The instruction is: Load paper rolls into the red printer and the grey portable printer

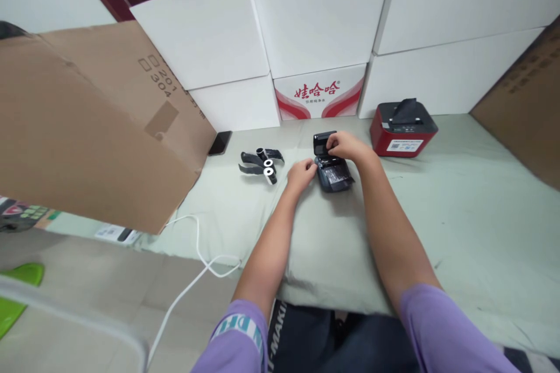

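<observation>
A small dark portable printer (335,178) sits on the cloth-covered table with its lid (321,144) flipped up toward the wall. A shiny black strip lies in its open body and hangs over the front right. My left hand (301,176) is closed, its fingertips at the printer's left side near the hinge. Over the raised lid, my right hand (347,147) has its thumb and fingers pinched together; whatever is between them is hidden. To the left lie several black rolls with white cores (268,164), their loose ends spread out.
A red and black box-shaped device (398,135) with a black strip on top stands at the right. Behind are stacked white boxes (324,93). A large cardboard box (109,128) leans at the left beside a phone (220,143). A white cable (199,239) crosses the table's front edge.
</observation>
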{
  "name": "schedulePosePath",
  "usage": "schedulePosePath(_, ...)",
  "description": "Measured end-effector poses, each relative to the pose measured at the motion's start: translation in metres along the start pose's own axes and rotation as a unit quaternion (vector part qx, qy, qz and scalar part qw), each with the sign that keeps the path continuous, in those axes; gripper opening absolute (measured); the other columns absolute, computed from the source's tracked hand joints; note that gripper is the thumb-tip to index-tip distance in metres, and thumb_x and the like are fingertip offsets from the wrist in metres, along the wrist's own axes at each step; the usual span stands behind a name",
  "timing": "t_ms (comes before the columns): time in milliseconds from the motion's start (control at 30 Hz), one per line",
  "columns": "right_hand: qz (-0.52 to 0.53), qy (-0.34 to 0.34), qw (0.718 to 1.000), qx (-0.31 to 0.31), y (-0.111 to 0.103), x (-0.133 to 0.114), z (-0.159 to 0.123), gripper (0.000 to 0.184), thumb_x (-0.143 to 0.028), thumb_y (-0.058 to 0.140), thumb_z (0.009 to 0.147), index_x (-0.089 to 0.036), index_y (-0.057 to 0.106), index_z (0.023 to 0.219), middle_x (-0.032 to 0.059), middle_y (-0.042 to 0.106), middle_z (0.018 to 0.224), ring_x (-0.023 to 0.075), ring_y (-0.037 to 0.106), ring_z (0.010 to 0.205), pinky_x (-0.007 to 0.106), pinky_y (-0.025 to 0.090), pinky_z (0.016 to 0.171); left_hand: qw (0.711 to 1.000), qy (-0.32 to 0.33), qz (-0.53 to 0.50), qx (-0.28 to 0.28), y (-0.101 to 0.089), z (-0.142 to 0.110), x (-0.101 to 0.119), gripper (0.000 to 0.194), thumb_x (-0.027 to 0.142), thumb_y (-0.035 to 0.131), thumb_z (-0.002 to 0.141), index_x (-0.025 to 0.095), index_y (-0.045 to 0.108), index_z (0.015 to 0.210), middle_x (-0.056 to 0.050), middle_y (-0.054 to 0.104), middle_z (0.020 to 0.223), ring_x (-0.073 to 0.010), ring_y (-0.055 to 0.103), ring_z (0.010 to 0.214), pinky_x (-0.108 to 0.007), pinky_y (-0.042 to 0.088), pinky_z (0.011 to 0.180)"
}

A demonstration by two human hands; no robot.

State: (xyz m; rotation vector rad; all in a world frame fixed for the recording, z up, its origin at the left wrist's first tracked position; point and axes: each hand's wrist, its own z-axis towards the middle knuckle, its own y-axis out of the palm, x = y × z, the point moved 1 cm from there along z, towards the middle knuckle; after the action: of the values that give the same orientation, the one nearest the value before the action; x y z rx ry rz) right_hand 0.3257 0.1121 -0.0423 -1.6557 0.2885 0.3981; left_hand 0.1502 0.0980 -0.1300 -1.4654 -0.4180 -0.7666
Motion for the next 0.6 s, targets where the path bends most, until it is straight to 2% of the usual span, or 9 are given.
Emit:
schedulePosePath(100,0.022,-0.013,0.999,0.048,0.001,0.000,0.002,0.025,-0.015,0.063,0.080,-0.016,0.076,0.101,0.0077,0.074,0.102,0.0186,0.064,0.088,0.023,0.045,0.076,1.000,0.003,-0.004,0.001,0.001,0.001,-0.001,0.023,0.031,0.051,0.091,0.022,0.062,0.072,0.001,0.068,0.074,-0.0174,0.058,0.077,-0.027,0.035,0.065)
schedulePosePath(200,0.018,-0.028,0.989,0.144,0.002,-0.002,0.004,0.024,-0.018,0.058,0.084,-0.016,0.074,0.102,0.0121,0.070,0.115,0.0232,0.061,0.104,0.029,0.043,0.093,1.000,0.002,-0.001,-0.002,0.000,0.001,0.000,0.023,0.030,0.051,0.091,0.022,0.063,0.072,0.001,0.068,0.075,-0.0178,0.058,0.077,-0.027,0.035,0.066)
schedulePosePath(267,0.011,-0.052,0.984,0.170,0.001,-0.004,0.004,0.024,-0.020,0.056,0.085,-0.017,0.073,0.103,0.0124,0.069,0.118,0.0250,0.059,0.110,0.034,0.040,0.101,1.000,0.001,0.000,-0.003,0.000,0.000,0.001,0.023,0.030,0.051,0.091,0.022,0.063,0.072,0.000,0.068,0.075,-0.0177,0.058,0.077,-0.027,0.035,0.066)
schedulePosePath(333,0.004,-0.060,0.987,0.146,-0.003,-0.007,0.001,0.024,-0.022,0.056,0.086,-0.017,0.073,0.101,0.0110,0.072,0.109,0.0250,0.060,0.105,0.034,0.040,0.100,1.000,-0.001,0.002,-0.004,-0.001,0.000,0.002,0.023,0.030,0.052,0.091,0.022,0.063,0.073,0.000,0.068,0.075,-0.0176,0.058,0.077,-0.027,0.035,0.066)
schedulePosePath(467,-0.017,-0.008,0.996,0.085,-0.017,-0.015,-0.011,0.025,-0.031,0.055,0.086,-0.018,0.075,0.092,0.0110,0.075,0.091,0.0241,0.063,0.088,0.030,0.043,0.077,1.000,-0.005,0.009,-0.007,-0.001,0.001,0.002,0.024,0.031,0.051,0.092,0.022,0.063,0.072,0.000,0.068,0.075,-0.0175,0.057,0.076,-0.027,0.034,0.065)
schedulePosePath(600,-0.041,0.026,0.999,0.007,-0.026,-0.029,-0.026,0.031,-0.038,0.054,0.089,-0.018,0.078,0.088,0.0121,0.077,0.092,0.0235,0.067,0.085,0.028,0.043,0.069,1.000,-0.001,0.010,-0.009,-0.002,0.001,0.002,0.025,0.031,0.050,0.092,0.022,0.061,0.071,0.000,0.068,0.074,-0.0174,0.057,0.077,-0.027,0.032,0.064)
